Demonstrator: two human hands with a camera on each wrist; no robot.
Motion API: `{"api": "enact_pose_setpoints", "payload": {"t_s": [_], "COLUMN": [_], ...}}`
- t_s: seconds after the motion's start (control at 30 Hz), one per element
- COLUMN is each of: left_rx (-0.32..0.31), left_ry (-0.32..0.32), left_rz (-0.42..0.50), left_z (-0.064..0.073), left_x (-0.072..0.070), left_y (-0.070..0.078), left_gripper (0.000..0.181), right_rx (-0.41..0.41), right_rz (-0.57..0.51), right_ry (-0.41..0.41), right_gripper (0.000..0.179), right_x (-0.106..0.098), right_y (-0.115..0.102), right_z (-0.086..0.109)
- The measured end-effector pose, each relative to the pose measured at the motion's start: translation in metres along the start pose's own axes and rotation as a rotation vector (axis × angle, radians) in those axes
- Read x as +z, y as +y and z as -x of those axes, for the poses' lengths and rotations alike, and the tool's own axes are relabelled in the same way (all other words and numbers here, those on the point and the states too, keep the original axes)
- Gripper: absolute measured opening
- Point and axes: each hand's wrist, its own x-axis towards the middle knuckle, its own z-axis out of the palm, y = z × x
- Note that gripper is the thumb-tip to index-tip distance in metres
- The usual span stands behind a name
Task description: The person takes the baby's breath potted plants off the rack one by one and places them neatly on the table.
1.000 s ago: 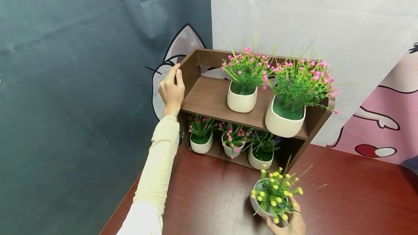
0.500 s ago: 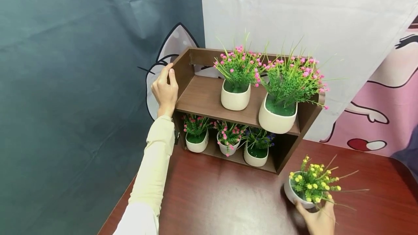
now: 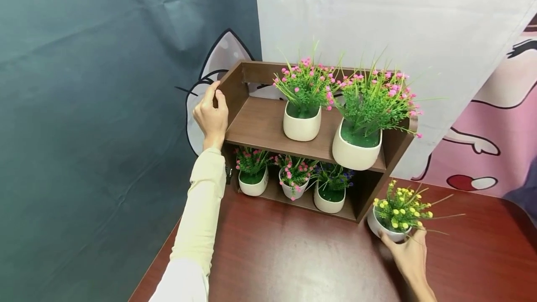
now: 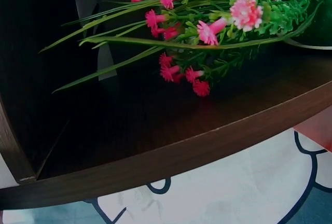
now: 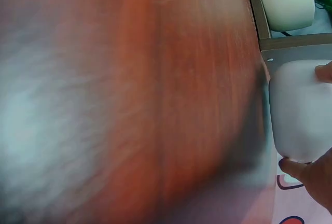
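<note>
My right hand (image 3: 409, 255) grips a small white pot of yellow artificial flowers (image 3: 400, 209) just right of the shelf's lower right corner. In the right wrist view, the thumb and a finger (image 5: 298, 168) hold the white pot (image 5: 301, 110) from opposite sides; whether its base touches the table cannot be told. My left hand (image 3: 211, 114) holds the upper left side panel of the brown two-tier shelf (image 3: 260, 118), its fingertips at the panel's edge. That hand is out of sight in the left wrist view, which shows the shelf's brown board (image 4: 171, 167) and pink flowers (image 4: 207, 32).
On the upper tier stand two cream pots with pink flowers, one mid-shelf (image 3: 302, 127) and one at the right (image 3: 356, 153). Below are a left pot (image 3: 253, 185), a middle pot (image 3: 293, 189) and a blue-flowered pot (image 3: 329, 202). The shelf stands on a red-brown table (image 3: 285, 255) before cloth backdrops.
My right hand has carried the yellow-flowered pot rightward, then farther back beside the shelf's right side. The left hand keeps its place on the shelf; the head view has shifted slightly.
</note>
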Motion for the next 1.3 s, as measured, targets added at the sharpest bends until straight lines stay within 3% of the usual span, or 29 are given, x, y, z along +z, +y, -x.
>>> {"api": "enact_pose_setpoints", "payload": {"t_s": [0.27, 0.37, 0.5, 0.6, 0.73, 0.9, 1.0, 1.17, 1.23, 1.3], "left_rx": [0.001, 0.011, 0.022, 0.02, 0.016, 0.01, 0.009, 0.001, -0.002, -0.001], "left_ry": [0.008, 0.014, 0.045, 0.058, 0.052, 0.027, 0.0, 0.002, 0.005, -0.001], "left_rz": [-0.004, -0.009, 0.008, 0.019, 0.007, -0.003, -0.004, 0.002, 0.007, 0.01], "left_z": [0.001, 0.0, -0.004, -0.007, -0.008, -0.005, -0.001, 0.001, 0.001, 0.0], "left_x": [-0.001, -0.002, -0.003, -0.005, -0.006, -0.005, -0.003, -0.002, -0.001, -0.001], "left_y": [-0.002, -0.001, 0.0, 0.0, -0.001, -0.001, -0.001, -0.001, -0.002, -0.002], "left_gripper": [0.025, 0.025, 0.025, 0.025, 0.025, 0.025, 0.026, 0.027, 0.026, 0.027], "right_rx": [-0.017, -0.019, 0.061, 0.108, 0.102, -0.02, -0.139, -0.379, -0.431, -0.447], "right_rz": [0.112, 0.065, -0.024, -0.054, -0.073, -0.146, -0.3, -0.73, -0.779, -0.737], "right_ry": [-0.057, -0.095, -0.142, -0.142, -0.047, 0.237, 0.352, 0.344, 0.302, 0.275], "right_gripper": [0.065, 0.071, 0.087, 0.086, 0.075, 0.061, 0.057, 0.055, 0.057, 0.059], "right_x": [0.015, 0.017, 0.004, -0.012, -0.03, -0.045, -0.051, -0.041, -0.036, -0.032], "right_y": [-0.001, -0.002, -0.006, -0.013, -0.026, -0.071, -0.114, -0.181, -0.208, -0.231], "right_z": [-0.011, -0.015, -0.011, 0.0, 0.02, 0.029, 0.029, 0.019, 0.014, 0.009]}}
